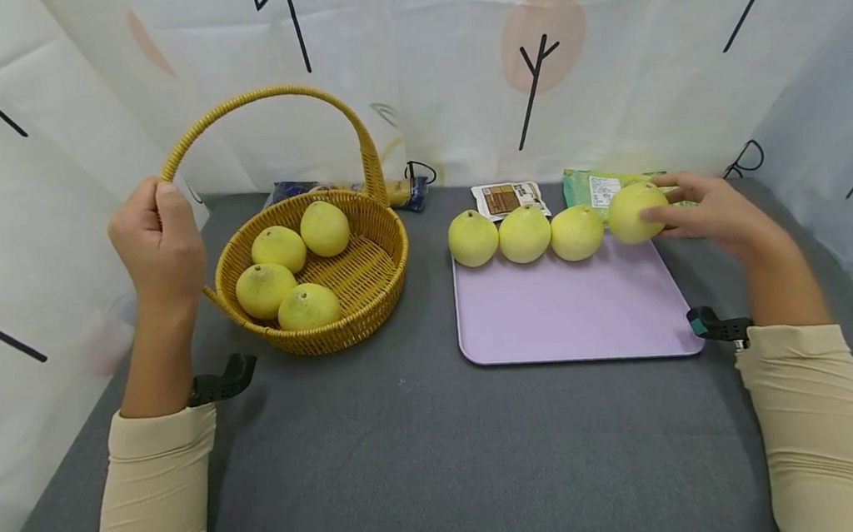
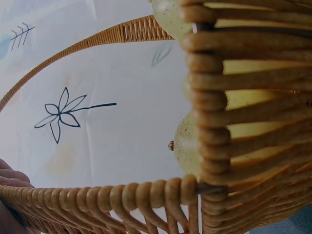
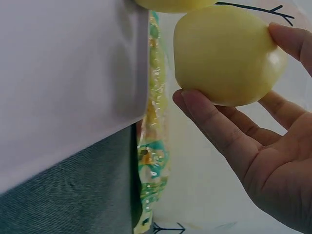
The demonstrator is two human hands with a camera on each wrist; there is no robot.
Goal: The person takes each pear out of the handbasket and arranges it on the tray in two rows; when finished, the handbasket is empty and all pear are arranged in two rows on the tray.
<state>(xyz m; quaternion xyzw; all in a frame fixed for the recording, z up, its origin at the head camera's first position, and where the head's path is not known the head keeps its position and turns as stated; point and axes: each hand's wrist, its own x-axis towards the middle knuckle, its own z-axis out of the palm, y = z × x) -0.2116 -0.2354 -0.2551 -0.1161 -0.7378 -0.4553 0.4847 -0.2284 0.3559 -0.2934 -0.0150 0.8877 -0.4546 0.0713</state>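
Observation:
A yellow wicker basket (image 1: 367, 275) stands at the left with several round yellow-green pears (image 1: 309, 307) inside. My left hand (image 1: 158, 237) grips the left side of its tall arched handle (image 1: 263, 98), thumb upward. In the left wrist view, part of that hand (image 2: 13, 178) shows behind the handle, and the woven side hides most of the pears. At the right, three pears (image 1: 525, 234) sit in a row along the far edge of a lilac tray (image 1: 566, 313). Beside them my right hand (image 1: 715, 210) holds another pear (image 3: 229, 56) between thumb and fingers, at the tray's far right corner.
Behind the tray lie a green packet (image 1: 578, 189) and a small brown-and-white packet (image 1: 509, 199). A dark blue and yellow packet (image 1: 409, 194) lies behind the basket. Grey cloth (image 1: 426, 450) covers the table, and a patterned white curtain (image 1: 441, 73) hangs along its back.

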